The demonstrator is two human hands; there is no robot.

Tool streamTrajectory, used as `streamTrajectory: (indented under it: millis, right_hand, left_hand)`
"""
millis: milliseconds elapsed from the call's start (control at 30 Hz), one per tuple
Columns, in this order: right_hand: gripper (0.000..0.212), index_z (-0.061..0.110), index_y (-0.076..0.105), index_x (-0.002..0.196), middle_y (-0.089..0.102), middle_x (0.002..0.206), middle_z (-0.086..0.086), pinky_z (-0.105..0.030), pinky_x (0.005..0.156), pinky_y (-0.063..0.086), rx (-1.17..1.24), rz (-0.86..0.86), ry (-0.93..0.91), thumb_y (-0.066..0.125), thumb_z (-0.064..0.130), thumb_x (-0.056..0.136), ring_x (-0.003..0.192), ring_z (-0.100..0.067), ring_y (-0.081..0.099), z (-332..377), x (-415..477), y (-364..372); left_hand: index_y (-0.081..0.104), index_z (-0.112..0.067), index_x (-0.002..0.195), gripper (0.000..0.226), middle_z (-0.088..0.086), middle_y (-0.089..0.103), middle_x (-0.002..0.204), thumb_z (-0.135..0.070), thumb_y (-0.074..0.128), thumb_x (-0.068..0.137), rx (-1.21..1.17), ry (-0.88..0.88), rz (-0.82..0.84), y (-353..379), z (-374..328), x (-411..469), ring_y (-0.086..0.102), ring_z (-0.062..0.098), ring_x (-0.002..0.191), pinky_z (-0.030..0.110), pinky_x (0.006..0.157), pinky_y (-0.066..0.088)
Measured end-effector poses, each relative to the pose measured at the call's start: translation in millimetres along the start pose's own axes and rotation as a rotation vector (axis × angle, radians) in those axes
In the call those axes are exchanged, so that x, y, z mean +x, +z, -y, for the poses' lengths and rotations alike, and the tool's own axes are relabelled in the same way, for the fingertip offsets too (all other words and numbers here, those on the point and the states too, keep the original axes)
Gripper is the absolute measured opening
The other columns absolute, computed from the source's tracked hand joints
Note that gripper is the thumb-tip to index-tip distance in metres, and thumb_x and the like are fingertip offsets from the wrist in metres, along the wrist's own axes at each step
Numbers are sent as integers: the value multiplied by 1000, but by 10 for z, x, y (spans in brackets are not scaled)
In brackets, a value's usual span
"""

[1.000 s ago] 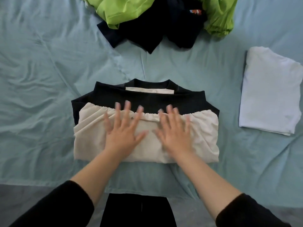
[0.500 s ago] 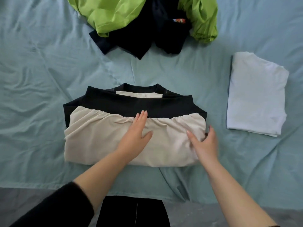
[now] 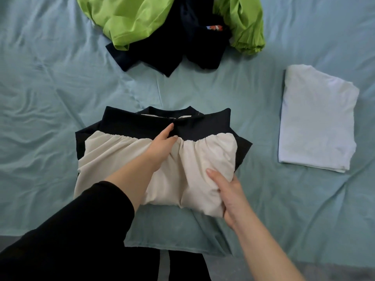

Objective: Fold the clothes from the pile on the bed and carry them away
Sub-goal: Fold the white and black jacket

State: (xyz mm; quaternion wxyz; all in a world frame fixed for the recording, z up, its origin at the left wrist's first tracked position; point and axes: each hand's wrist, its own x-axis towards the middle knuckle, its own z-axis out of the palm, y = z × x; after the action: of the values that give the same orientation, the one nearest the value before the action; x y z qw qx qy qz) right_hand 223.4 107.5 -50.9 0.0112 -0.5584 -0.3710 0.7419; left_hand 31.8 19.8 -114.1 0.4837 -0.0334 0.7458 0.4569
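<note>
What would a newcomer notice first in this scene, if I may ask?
The half-folded cream and black garment in the middle of the bed draws the eye first: the left hand presses on its centre while the right hand grips its right end. Behind it lies a bright green and dark pile, and a folded white shirt sits to the right.

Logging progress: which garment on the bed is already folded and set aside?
The white folded garment lying alone at the right. The cream-and-black garment is part-folded, gripped by the right hand; the lime-green and black clothes lie crumpled.
</note>
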Motion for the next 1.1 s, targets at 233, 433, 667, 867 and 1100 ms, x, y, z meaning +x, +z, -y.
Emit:
streamTrajectory:
  millis: [233, 433, 667, 867, 1100]
  right_hand:
    - [31, 34, 62, 103, 72, 98, 20, -16, 80, 53, -207, 111, -140, 77, 29, 77, 93, 1, 68, -187, -220, 783]
    - [50, 37, 50, 133, 66, 93, 35, -3, 66, 45, -381, 119, -225, 66, 35, 87, 84, 14, 62, -318, -349, 1482]
    - [76, 56, 13, 144, 61, 119, 21, -25, 90, 50, -703, 237, -236, 60, 41, 86, 107, -5, 61, -725, -444, 2325]
    - [84, 30, 11, 153, 62, 116, -7, -29, 87, 49, -914, 502, -124, 61, 14, 87, 103, -20, 61, -826, -248, 2613]
    - [44, 15, 51, 138, 53, 140, -1, -33, 116, 27, -1142, -118, -914, 49, 10, 95, 134, -18, 43, -478, -149, 2064]
  left_hand:
    - [37, -28, 149, 53, 6, 56, 138, -11, 48, 99, -293, -49, 56, -182, -160, -30, 53, 22, 127, 39, 112, 38]
    - [57, -47, 126, 33, -2, 69, 112, -53, 45, 97, -425, -90, 100, -930, -177, -643, 68, 11, 82, 25, 64, 53]
    - [38, -52, 139, 80, -16, 55, 137, -63, 71, 67, -289, 52, -118, -1598, 209, -1129, 56, 6, 122, 37, 102, 47]
    - [17, -36, 153, 80, -3, 46, 148, -24, 65, 90, 28, 85, -336, -1823, 519, -815, 45, 19, 133, 40, 110, 39]
    - [19, -29, 154, 72, 9, 25, 158, -12, 48, 90, 1043, 548, -600, -1723, 545, -778, 28, 30, 144, 48, 116, 19]
